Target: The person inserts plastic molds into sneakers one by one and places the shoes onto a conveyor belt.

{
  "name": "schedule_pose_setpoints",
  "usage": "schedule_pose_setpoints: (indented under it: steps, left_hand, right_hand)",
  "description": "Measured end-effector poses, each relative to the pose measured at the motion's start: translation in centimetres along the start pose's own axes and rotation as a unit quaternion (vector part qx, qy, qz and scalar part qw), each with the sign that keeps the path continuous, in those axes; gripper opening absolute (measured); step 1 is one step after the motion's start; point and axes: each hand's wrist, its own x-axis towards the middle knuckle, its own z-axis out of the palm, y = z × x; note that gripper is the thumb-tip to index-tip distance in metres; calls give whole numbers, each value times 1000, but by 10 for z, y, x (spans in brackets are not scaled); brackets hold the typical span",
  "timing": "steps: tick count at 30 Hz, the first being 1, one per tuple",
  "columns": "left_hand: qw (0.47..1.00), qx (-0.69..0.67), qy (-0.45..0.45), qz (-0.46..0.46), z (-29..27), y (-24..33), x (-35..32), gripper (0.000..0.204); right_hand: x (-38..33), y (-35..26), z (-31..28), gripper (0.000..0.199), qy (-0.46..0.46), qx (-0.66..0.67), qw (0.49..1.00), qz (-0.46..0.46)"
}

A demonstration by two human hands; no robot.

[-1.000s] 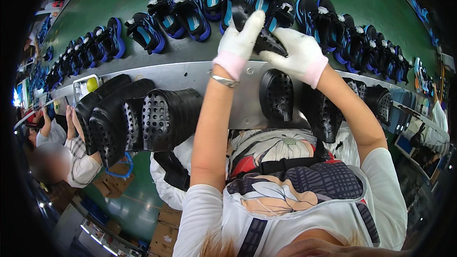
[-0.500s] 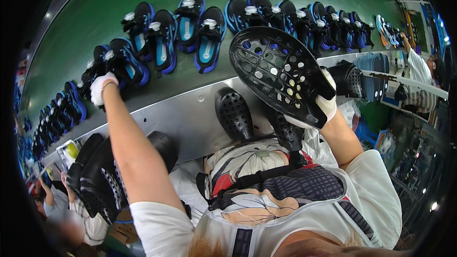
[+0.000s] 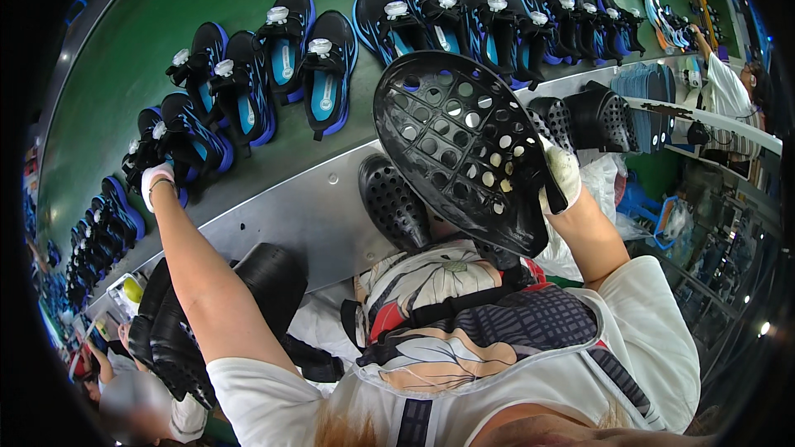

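My right hand (image 3: 564, 179), in a white glove, is shut on a large black perforated shoe piece (image 3: 462, 147) and holds it up close in front of me, above the metal rail. My left arm stretches out to the left. My gloved left hand (image 3: 156, 182) lies on the heel end of a black-and-blue shoe (image 3: 184, 142) at the near edge of the green belt (image 3: 207, 0). Its fingers are hidden, so its grip is unclear. Several black-and-blue shoes with white dials run in pairs along the belt.
A grey metal rail (image 3: 306, 217) borders the belt, with a black perforated piece (image 3: 392, 203) leaning on it. Stacks of black pieces stand at lower left (image 3: 170, 346) and at right (image 3: 598, 116). A co-worker (image 3: 729, 93) stands far right, another person (image 3: 137, 404) at lower left.
Both hands were on the black piece a second ago. My left hand let go and reached left to the shoes on the belt. My right hand brought the piece nearer.
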Motion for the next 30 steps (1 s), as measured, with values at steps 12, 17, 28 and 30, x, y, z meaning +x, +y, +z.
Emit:
schedule_pose_setpoints:
  steps: [12, 17, 28, 30]
  left_hand:
    - [979, -64, 28, 191, 9, -23, -15, 55]
    - [958, -88, 57, 265, 6, 18, -68, 52]
    - [953, -98, -2, 288, -7, 71, -141, 55]
    - [915, -221, 160, 299, -15, 53, -183, 60]
  right_hand:
    - [15, -3, 18, 64, -28, -46, 998, 40]
    - [16, -6, 23, 59, -18, -67, 996, 53]
    - [32, -17, 85, 46, -57, -367, 925, 83]
    - [44, -1, 102, 36, -55, -496, 866, -30]
